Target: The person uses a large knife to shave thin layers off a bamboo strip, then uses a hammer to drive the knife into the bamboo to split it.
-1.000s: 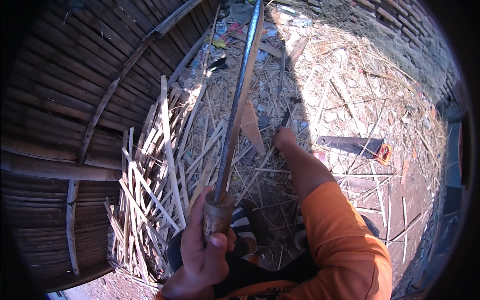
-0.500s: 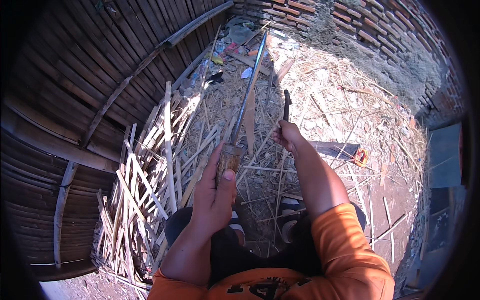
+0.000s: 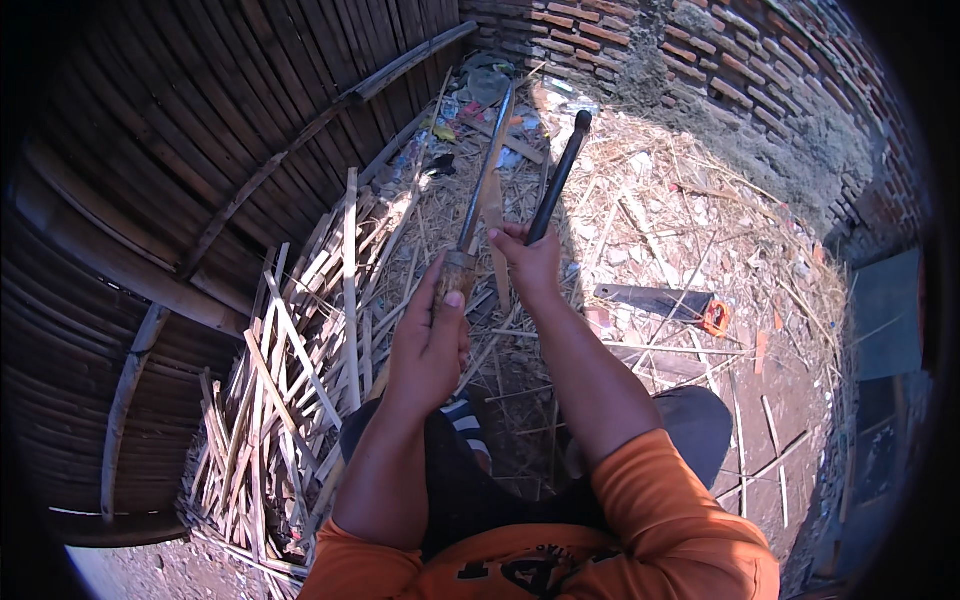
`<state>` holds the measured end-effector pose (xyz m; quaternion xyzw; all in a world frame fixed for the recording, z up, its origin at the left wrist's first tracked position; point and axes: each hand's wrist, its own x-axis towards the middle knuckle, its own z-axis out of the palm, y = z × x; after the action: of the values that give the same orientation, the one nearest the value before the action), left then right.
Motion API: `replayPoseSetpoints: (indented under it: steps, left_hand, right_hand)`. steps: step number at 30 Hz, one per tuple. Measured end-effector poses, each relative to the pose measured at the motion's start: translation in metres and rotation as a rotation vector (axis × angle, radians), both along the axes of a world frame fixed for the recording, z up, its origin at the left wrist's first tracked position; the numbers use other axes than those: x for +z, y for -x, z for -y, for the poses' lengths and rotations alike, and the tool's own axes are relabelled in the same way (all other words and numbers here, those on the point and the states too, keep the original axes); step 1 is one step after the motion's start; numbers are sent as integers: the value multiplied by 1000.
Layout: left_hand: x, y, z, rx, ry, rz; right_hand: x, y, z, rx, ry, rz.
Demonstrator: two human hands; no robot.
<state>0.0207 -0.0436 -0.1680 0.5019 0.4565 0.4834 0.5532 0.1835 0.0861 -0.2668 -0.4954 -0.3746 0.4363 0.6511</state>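
A second ago your right hand (image 3: 530, 265) was down at the straw-littered ground (image 3: 650, 240); now you have it raised, gripping a long black rod with a knobbed end (image 3: 560, 177) that points far, and it has come left, near the long, narrow metal blade with a round brown wooden handle (image 3: 488, 165). Your left hand (image 3: 425, 345) has shifted that tool farther from your view. More of the red brick wall (image 3: 585, 35) now shows at the far side.

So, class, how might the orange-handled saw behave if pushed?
The saw lies flat, so it would probably slide rather than roll. Its broad blade looks thin, so it may flex slightly.
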Motion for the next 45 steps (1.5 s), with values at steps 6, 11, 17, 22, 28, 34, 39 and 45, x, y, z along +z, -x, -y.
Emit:
replayPoseSetpoints:
  steps: [6, 11, 17, 22, 28, 34, 39, 45]
  left_hand:
    - [1, 6, -1, 14, 20, -4]
    - [0, 7, -1, 0, -8, -16]
    - [-2, 8, -2, -28, -28, -92]
    - [-2, 10, -1, -20, -47, -89]
    - [2, 7, 0, 21, 26, -76]
    - [0, 7, -1, 61, 44, -58]
    - [-2, 4, -4, 96, 23, -13]
    - [3, -1, -1, 116, 22, -76]
  right_hand:
    - [-11, 30, -3, -256, -83, 24]
    - [-18, 34, -3, -383, -91, 198]
    - [23, -18, 9, -244, -93, 431]
    - [86, -60, 36, -79, -154, 365]
    - [123, -102, 77, 262, -132, 168]
    - [130, -111, 101, 631, -127, -214]
    - [138, -116, 111, 670, -143, -135]
    - [148, -121, 125, 642, -176, -77]
